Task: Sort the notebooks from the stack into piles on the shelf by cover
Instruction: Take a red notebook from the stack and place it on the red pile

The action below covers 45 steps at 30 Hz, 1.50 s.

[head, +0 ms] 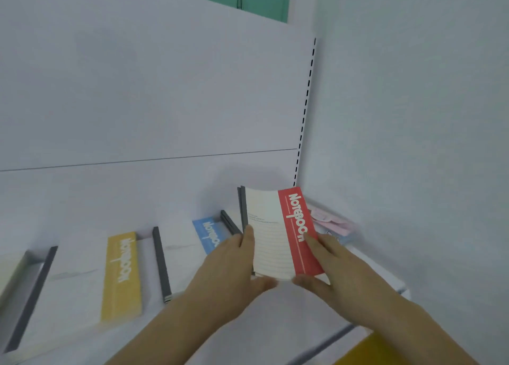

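Red notebook: white cover with a red band down its right side and "Notebook" in white letters, dark grey spine on the left. Was at the right end of the shelf, held between both hands, far end tilted up toward the back panel. More dark-spined edges showed just behind its left side, so it may have been the top of a small stack; could not tell for sure.
Left hand: gripped the notebook's left edge, fingertips on the cover by the spine, thumb under the near edge.
Right hand: gripped the near right corner, fingers lying on the red band, thumb at the bottom edge.
Blue notebook: just left of the red one, flat on the shelf, same layout with a blue band; its near right part was hidden by the left hand.
Yellow notebook: further left, flat, yellow band facing up, well apart from the red one.
Far-left notebook: only a grey spine and a pale cover showed at the frame edge, blurred; band colour could not be told.
Pink items: pink and pale blue packets in the shelf's right corner, behind the right hand; blurred.
Upright: slotted shelf post at the right end of the back panel.
Yellow object: bottom right, below the shelf edge, partly cut off.
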Each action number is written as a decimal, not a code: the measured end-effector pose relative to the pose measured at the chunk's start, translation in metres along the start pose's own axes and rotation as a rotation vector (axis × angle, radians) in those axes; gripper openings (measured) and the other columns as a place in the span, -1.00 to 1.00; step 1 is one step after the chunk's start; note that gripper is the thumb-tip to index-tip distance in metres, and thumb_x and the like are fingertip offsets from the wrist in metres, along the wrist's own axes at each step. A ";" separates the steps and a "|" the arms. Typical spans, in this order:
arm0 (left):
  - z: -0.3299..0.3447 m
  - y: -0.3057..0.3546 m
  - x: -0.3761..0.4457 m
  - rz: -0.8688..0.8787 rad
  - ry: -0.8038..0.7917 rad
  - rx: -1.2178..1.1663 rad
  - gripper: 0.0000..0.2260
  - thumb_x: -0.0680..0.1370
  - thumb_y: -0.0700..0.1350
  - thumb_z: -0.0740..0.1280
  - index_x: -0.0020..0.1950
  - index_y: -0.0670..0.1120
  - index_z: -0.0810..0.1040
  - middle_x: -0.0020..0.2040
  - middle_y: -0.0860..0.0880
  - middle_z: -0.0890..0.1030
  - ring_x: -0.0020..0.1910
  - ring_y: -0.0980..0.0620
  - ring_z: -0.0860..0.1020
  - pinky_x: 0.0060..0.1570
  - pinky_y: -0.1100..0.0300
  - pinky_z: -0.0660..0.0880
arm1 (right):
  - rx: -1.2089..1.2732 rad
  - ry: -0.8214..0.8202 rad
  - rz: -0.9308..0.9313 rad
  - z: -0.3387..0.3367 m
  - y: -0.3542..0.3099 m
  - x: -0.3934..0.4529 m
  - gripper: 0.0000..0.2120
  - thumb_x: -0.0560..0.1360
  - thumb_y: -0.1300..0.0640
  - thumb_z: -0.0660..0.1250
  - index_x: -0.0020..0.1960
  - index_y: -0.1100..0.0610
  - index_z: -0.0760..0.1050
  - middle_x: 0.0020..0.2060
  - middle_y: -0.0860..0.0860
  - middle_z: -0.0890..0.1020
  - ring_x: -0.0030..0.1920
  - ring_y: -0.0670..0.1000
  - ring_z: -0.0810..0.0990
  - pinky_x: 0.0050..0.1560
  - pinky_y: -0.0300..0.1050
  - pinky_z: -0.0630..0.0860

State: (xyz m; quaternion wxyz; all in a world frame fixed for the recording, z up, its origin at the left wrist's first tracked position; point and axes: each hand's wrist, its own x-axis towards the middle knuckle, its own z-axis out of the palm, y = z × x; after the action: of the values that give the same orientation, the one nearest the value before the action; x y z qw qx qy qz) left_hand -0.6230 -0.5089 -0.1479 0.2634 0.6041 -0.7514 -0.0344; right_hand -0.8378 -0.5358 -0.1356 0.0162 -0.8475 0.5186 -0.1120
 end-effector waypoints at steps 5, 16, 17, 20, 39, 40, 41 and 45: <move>0.016 -0.001 0.027 -0.115 -0.003 0.271 -0.30 0.53 0.38 0.20 0.53 0.04 0.15 0.26 0.06 0.47 0.21 0.08 0.41 0.15 0.21 0.41 | 0.018 -0.080 -0.161 0.001 0.040 0.050 -0.23 0.49 -0.39 0.14 0.58 -0.12 -0.02 0.50 -0.20 0.18 0.45 -0.15 0.19 0.41 -0.23 0.19; 0.048 0.014 0.056 -0.363 -0.178 0.661 -0.47 0.60 0.36 0.03 0.25 -0.02 0.44 0.17 -0.01 0.56 0.21 -0.03 0.43 0.16 0.09 0.38 | -0.166 -0.053 -0.369 0.037 0.083 0.119 -0.11 0.38 -0.56 -0.16 0.48 -0.03 0.27 0.34 -0.04 0.40 0.37 0.04 0.26 0.40 -0.03 0.26; 0.050 0.014 0.057 -0.366 -0.177 0.663 -0.49 0.59 0.37 0.03 0.21 -0.01 0.44 0.15 0.00 0.56 0.20 -0.03 0.43 0.15 0.09 0.37 | -0.176 -0.061 -0.366 0.038 0.085 0.120 -0.19 0.43 -0.52 -0.10 0.46 -0.03 0.30 0.32 -0.03 0.41 0.37 0.05 0.26 0.41 -0.02 0.24; 0.052 0.017 0.059 -0.364 -0.164 0.648 -0.51 0.59 0.38 0.03 0.14 0.01 0.45 0.10 0.02 0.58 0.17 -0.03 0.43 0.15 0.09 0.34 | -0.175 -0.072 -0.375 0.040 0.093 0.123 -0.22 0.43 -0.51 -0.10 0.42 -0.05 0.36 0.26 -0.05 0.43 0.36 0.04 0.26 0.40 -0.05 0.23; 0.045 0.006 0.070 -0.432 -0.281 0.448 -0.49 0.52 0.35 0.26 0.30 0.03 0.38 0.04 0.03 0.57 0.10 -0.01 0.47 0.14 0.07 0.43 | -0.082 -0.259 -0.455 0.030 0.105 0.160 -0.25 0.32 -0.45 0.33 0.40 -0.15 0.32 0.18 -0.09 0.47 0.25 -0.04 0.37 0.29 -0.05 0.36; 0.045 0.006 0.070 -0.441 -0.285 0.428 -0.48 0.52 0.33 0.27 0.31 0.02 0.38 0.04 0.02 0.57 0.10 -0.01 0.47 0.10 0.08 0.45 | -0.089 -0.259 -0.459 0.030 0.106 0.160 -0.26 0.32 -0.45 0.33 0.40 -0.15 0.33 0.17 -0.08 0.47 0.23 -0.04 0.38 0.28 -0.04 0.37; 0.044 0.006 0.072 -0.446 -0.287 0.412 -0.48 0.52 0.32 0.29 0.33 0.02 0.38 0.05 0.02 0.56 0.10 -0.01 0.47 0.08 0.08 0.46 | -0.093 -0.254 -0.466 0.030 0.106 0.161 -0.27 0.32 -0.45 0.33 0.38 -0.14 0.34 0.15 -0.07 0.48 0.21 -0.03 0.39 0.27 -0.04 0.38; 0.044 0.009 0.075 -0.479 -0.299 0.374 -0.44 0.52 0.29 0.31 0.41 0.03 0.34 0.11 0.02 0.55 0.12 0.01 0.47 0.14 0.08 0.48 | -0.056 -0.207 -0.505 0.030 0.105 0.162 -0.36 0.31 -0.43 0.33 0.26 -0.09 0.43 0.05 -0.07 0.52 0.13 -0.02 0.46 0.21 -0.08 0.40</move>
State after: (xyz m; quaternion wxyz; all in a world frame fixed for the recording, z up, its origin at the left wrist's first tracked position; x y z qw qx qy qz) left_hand -0.6601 -0.5876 -0.1559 0.0193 0.7897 -0.6115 -0.0448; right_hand -0.8528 -0.7296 -0.1520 0.0173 -0.9570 0.2893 -0.0110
